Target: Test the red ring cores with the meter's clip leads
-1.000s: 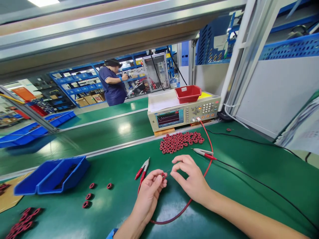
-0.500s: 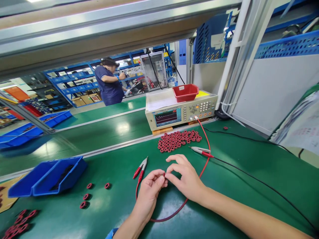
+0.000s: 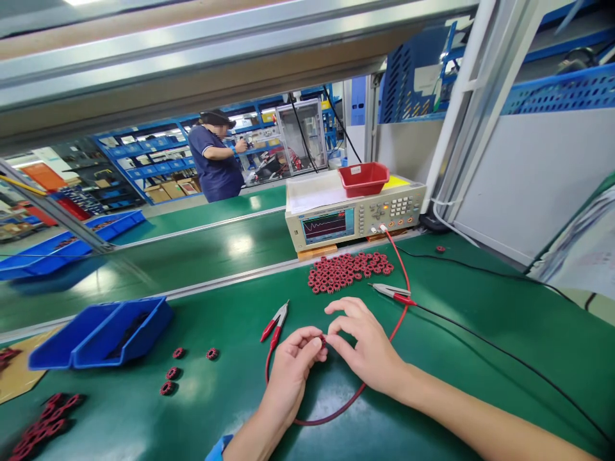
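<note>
My left hand [image 3: 298, 362] pinches a small red-and-black wound stator [image 3: 323, 342] between thumb and fingertips, which partly cover it. Close against its right side, my right hand [image 3: 362, 339] has its thumb tip at the piece, the other fingers bent and spread apart. Whether the thumb presses on it, I cannot tell. Beyond the hands, a pile of similar stators [image 3: 348, 272] lies on the green table. A red-handled alligator clip [image 3: 276, 322] lies left of my hands, and another clip [image 3: 391, 292] to the right.
At the back stands a bench meter [image 3: 355, 218] with a lit screen and a red bin [image 3: 364, 179] on top. Blue bins [image 3: 100, 336] and several loose stators [image 3: 168, 388] are on the left. Red and black leads cross the table. A person [image 3: 214, 157] stands beyond.
The whole view has shifted slightly to the right. The wound stator shows a little more between my fingers; both hands keep nearly the same pose.
</note>
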The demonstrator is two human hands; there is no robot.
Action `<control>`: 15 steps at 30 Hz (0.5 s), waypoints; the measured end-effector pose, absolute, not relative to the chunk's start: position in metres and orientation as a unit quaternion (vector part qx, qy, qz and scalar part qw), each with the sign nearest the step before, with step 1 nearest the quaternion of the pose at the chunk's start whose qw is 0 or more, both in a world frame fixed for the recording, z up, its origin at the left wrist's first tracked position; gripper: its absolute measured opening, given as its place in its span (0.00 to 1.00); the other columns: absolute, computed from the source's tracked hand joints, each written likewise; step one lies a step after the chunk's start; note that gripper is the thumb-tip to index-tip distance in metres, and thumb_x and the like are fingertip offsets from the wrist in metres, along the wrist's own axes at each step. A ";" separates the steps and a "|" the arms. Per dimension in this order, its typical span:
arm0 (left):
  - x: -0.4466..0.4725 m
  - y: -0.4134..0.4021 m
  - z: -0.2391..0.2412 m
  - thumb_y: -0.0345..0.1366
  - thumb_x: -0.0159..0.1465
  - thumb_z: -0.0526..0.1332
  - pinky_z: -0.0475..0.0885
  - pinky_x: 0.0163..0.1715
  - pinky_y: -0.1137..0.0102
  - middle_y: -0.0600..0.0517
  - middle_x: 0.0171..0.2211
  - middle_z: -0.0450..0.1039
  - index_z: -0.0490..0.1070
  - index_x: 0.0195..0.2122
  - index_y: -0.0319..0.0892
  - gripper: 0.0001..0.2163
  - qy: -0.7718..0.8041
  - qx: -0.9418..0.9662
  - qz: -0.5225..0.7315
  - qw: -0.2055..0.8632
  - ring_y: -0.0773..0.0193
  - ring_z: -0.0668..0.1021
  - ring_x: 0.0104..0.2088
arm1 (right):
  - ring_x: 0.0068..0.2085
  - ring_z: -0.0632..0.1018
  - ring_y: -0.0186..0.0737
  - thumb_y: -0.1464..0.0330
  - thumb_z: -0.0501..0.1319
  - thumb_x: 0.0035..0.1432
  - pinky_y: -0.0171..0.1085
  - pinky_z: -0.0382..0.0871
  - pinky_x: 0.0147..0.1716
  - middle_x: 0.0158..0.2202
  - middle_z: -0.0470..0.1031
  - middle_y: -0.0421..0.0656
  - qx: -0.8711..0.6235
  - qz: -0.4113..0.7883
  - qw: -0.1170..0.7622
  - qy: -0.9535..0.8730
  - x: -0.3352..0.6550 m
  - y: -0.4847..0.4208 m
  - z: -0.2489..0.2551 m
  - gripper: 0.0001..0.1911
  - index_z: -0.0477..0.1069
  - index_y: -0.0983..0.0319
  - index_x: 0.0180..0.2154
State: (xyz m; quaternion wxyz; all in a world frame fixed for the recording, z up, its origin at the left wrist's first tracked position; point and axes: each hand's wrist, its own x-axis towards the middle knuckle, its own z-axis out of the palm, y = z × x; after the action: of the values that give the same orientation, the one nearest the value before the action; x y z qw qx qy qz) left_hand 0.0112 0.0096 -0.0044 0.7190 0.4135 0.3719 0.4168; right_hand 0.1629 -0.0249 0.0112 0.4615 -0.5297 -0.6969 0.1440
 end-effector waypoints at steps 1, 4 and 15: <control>0.011 0.010 -0.004 0.33 0.50 0.69 0.69 0.29 0.77 0.54 0.24 0.73 0.75 0.32 0.37 0.09 0.372 0.409 0.418 0.721 0.71 0.74 0.24 | 0.49 0.66 0.43 0.74 0.59 0.53 0.44 0.61 0.48 0.44 0.70 0.43 -0.529 0.152 0.466 -0.693 0.163 -0.025 0.011 0.05 0.69 0.60 0.27; 0.011 0.011 0.000 0.33 0.49 0.70 0.70 0.27 0.77 0.52 0.25 0.74 0.75 0.31 0.36 0.10 0.378 0.385 0.418 0.731 0.71 0.74 0.24 | 0.48 0.68 0.42 0.72 0.60 0.54 0.44 0.61 0.48 0.42 0.71 0.43 -0.538 0.186 0.487 -0.663 0.167 -0.021 0.012 0.05 0.70 0.60 0.26; 0.008 0.012 0.004 0.30 0.54 0.67 0.73 0.31 0.77 0.47 0.32 0.77 0.72 0.40 0.36 0.13 0.346 0.331 0.372 0.795 0.69 0.77 0.28 | 0.50 0.69 0.45 0.69 0.67 0.44 0.45 0.60 0.50 0.47 0.68 0.45 -0.471 0.422 0.430 -0.644 0.181 -0.006 0.005 0.15 0.74 0.59 0.37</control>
State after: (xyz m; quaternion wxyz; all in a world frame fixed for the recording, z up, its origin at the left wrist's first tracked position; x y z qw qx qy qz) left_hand 0.0082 0.0118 0.0043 0.7955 0.3305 0.3456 0.3722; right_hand 0.1810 -0.0062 0.0047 0.4302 -0.4711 -0.6443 0.4218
